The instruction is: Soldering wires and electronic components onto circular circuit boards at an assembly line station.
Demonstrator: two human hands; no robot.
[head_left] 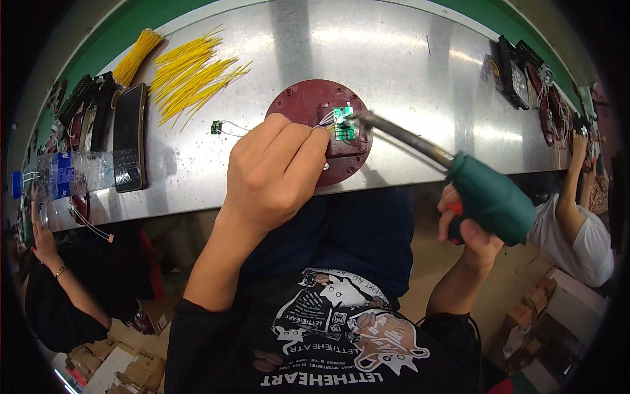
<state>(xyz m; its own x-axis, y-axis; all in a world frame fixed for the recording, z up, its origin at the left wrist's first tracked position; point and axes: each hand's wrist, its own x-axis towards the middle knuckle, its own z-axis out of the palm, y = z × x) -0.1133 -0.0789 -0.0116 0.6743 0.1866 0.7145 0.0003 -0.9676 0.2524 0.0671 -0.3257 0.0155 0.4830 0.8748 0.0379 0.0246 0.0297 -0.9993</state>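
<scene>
One soldering gun [491,198] clamped in right fingers [472,234] | left fingers [314,143] pinched on wires [326,120] beside green circuit board [343,125]

From where I sit watching, a round maroon cover [295,98] lies at twelve o'clock on the metal table [394,52], with a green board [341,130] toward its three o'clock side. I see the left hand [275,167] pinching thin wires [324,122] beside that board. The right hand [478,241], between three and four o'clock, grips a green soldering gun [492,197]; its blurred tip points to ten o'clock, at the board, but I cannot tell whether they touch. Loose yellow strands [187,72] lie between ten and eleven, a plastic bottle [65,176] at nine.
</scene>
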